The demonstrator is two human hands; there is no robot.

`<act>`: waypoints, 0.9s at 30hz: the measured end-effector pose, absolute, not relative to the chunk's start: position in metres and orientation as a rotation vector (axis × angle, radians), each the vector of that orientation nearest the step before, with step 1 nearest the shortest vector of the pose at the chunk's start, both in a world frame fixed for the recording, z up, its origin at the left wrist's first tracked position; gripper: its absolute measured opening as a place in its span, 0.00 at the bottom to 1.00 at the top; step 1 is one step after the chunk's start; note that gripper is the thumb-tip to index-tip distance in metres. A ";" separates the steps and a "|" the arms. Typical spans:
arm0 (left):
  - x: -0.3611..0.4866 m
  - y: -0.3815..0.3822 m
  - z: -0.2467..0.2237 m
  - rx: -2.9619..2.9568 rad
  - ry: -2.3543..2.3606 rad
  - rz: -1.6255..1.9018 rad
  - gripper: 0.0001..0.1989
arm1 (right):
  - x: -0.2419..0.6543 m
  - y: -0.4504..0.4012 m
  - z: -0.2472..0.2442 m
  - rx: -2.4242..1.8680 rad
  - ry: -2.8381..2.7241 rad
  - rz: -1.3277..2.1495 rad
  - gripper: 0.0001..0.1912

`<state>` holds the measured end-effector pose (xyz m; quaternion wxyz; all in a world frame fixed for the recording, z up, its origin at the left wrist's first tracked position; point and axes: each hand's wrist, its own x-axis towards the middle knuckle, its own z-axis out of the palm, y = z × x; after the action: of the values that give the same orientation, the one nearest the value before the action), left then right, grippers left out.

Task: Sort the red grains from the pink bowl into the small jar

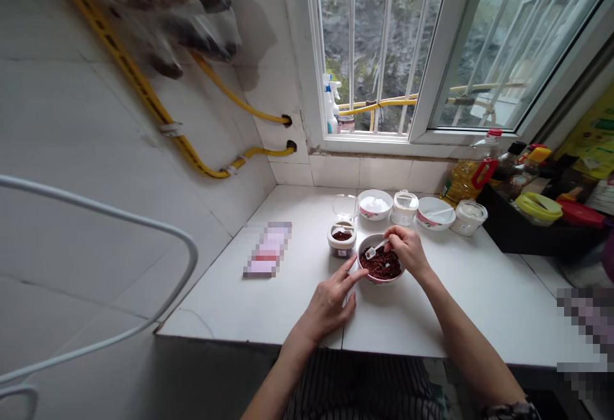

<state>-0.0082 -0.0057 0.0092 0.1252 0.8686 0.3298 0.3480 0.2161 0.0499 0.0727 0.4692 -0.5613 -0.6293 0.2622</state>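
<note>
Open counter point(268, 298) left of bowl point(380, 265); jars point(404, 208) crowded close behind

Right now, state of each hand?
Left hand: open, fingertips touching the bowl rim, holding nothing.
Right hand: closed on a small white spoon over the bowl.

White counter point(268, 292), bowls point(381, 266), lidded jars point(341, 240), oil bottle point(467, 177), black tray point(518, 231)

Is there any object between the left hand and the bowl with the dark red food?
Nothing visible. The left hand already touches the near rim of the bowl with its fingertips; the right hand holds a small white spoon over it.
</note>
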 end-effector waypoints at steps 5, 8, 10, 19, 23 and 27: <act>-0.007 -0.006 0.010 2.535 0.972 1.024 0.36 | 0.215 0.049 0.074 -1.399 -1.613 0.558 0.09; -0.007 -0.006 0.010 2.538 0.971 1.021 0.36 | 0.215 0.049 0.073 -1.405 -1.610 0.575 0.10; -0.008 -0.006 0.010 2.537 0.967 1.014 0.36 | 0.214 0.049 0.073 -1.393 -1.642 0.562 0.10; -0.009 -0.006 0.010 2.535 0.960 1.009 0.35 | 0.213 0.050 0.072 -1.315 -1.496 0.831 0.09; -0.009 -0.006 0.011 2.534 0.961 1.007 0.35 | 0.216 0.051 0.072 -1.279 -1.390 0.938 0.09; -0.008 -0.006 0.010 2.528 0.956 1.011 0.35 | 0.217 0.053 0.072 -1.269 -1.342 0.970 0.09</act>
<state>-0.0085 -0.0057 0.0098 0.1278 0.8689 0.3286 0.3475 0.2170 0.0528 0.0722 0.5034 -0.5256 -0.5559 0.4016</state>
